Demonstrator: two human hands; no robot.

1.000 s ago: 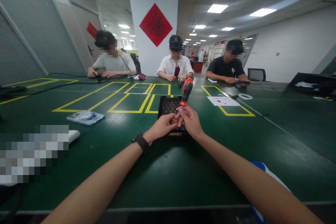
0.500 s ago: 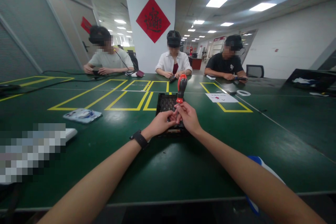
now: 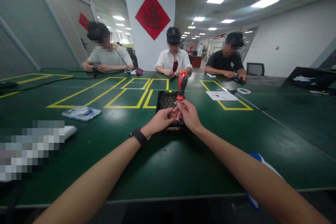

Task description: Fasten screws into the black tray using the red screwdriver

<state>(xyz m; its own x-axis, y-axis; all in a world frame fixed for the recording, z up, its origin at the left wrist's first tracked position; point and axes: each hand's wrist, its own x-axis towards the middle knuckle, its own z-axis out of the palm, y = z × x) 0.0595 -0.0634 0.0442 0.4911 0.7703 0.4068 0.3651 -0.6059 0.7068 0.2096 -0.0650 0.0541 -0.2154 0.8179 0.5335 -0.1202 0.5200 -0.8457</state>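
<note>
On the green table, left to right, a patterned phone lies apart, the left hand (image 3: 164,119) curls nearly closed over the black tray (image 3: 163,98), its hold hidden, and the right hand (image 3: 189,114) pinches the shaft of the upright red-and-black screwdriver (image 3: 182,84) above the tray.

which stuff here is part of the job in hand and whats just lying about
In use:
red-and-black screwdriver, its shaft in the right hand
black tray, under it; left hand over the tray

Lying about:
phone
printed white sheet
white ring
</note>
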